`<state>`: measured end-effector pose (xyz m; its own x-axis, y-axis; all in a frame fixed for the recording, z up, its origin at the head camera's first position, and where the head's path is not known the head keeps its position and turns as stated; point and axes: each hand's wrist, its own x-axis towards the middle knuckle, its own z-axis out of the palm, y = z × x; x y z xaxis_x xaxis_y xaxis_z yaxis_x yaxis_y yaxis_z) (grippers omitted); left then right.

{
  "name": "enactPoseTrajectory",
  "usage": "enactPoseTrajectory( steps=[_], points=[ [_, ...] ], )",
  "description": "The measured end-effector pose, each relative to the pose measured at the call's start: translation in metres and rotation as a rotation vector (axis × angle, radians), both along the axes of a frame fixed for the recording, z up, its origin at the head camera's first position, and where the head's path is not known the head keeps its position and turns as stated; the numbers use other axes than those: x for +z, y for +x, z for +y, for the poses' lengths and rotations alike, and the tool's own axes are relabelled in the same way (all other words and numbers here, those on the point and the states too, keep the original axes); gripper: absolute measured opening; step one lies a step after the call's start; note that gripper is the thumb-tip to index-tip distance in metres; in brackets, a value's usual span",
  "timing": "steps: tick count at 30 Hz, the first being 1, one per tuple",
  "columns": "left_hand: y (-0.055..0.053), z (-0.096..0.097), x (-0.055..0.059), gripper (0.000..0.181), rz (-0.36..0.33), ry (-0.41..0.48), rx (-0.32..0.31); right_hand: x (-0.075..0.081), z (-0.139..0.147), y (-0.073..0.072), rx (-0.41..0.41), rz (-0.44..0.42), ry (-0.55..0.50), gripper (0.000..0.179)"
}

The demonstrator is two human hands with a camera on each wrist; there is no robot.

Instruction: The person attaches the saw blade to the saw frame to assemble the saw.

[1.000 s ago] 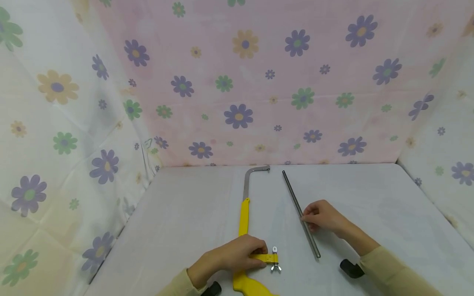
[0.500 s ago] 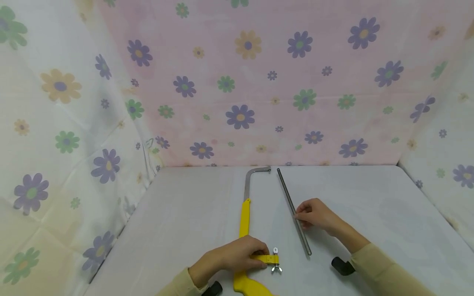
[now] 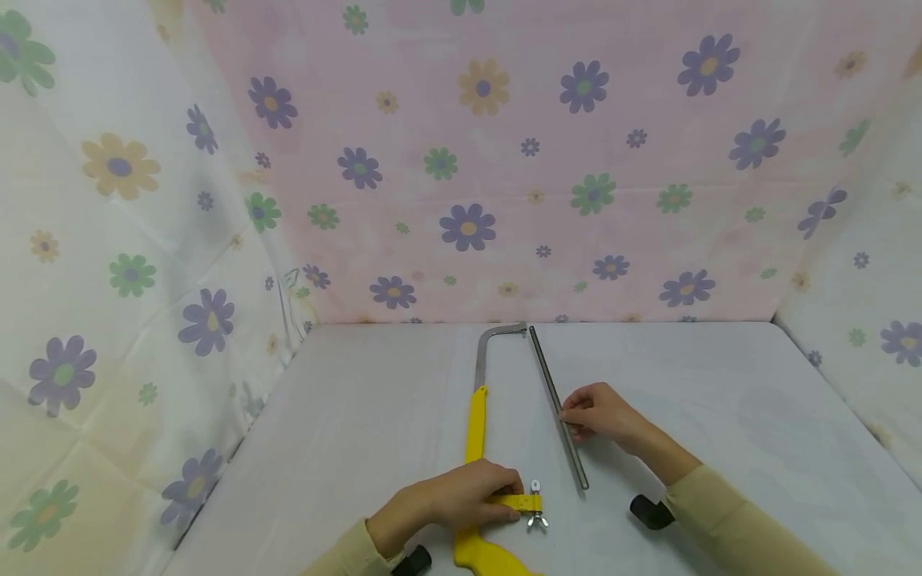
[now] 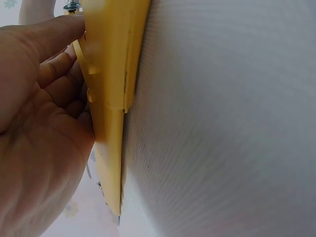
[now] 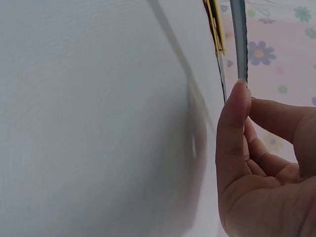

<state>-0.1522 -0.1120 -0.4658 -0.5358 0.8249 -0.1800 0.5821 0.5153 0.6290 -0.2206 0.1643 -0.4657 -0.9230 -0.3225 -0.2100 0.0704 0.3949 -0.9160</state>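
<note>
A yellow hacksaw frame (image 3: 476, 428) lies lengthwise on the white table, its grey metal bow (image 3: 481, 356) curving right at the far end. My left hand (image 3: 468, 492) grips its near arm, just left of an upright bolt with a wing nut (image 3: 536, 522). In the left wrist view, thumb and fingers close on the yellow frame (image 4: 109, 74). Between thumb and fingertips, my right hand (image 3: 603, 418) pinches a long hacksaw blade (image 3: 545, 368) near its middle. Teeth show along one edge of the blade (image 5: 240, 39) in the right wrist view. Its far end points toward the bow's tip.
The white tabletop (image 3: 360, 416) ends at a pink flowered cloth (image 3: 403, 240) at the back. Flowered cloth walls stand left and right. A black wrist device (image 3: 651, 513) sits at my right sleeve, a second one (image 3: 413, 560) at my left.
My right hand has carried the blade leftward, bringing its far end close beside the bow's tip. The left hand and the hacksaw frame have stayed in place.
</note>
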Motion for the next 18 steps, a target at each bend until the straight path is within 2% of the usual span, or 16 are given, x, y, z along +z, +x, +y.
enactPoseTrajectory(
  steps=[9, 18],
  points=[
    [-0.003, -0.002, -0.002, 0.018, -0.004, -0.006, -0.026, -0.001, -0.008, -0.003, -0.010, -0.033, -0.026, 0.016],
    [-0.003, -0.002, -0.005, 0.019, -0.041, 0.008, -0.034, 0.000, -0.013, -0.004, -0.021, -0.060, -0.045, 0.015]
  ],
)
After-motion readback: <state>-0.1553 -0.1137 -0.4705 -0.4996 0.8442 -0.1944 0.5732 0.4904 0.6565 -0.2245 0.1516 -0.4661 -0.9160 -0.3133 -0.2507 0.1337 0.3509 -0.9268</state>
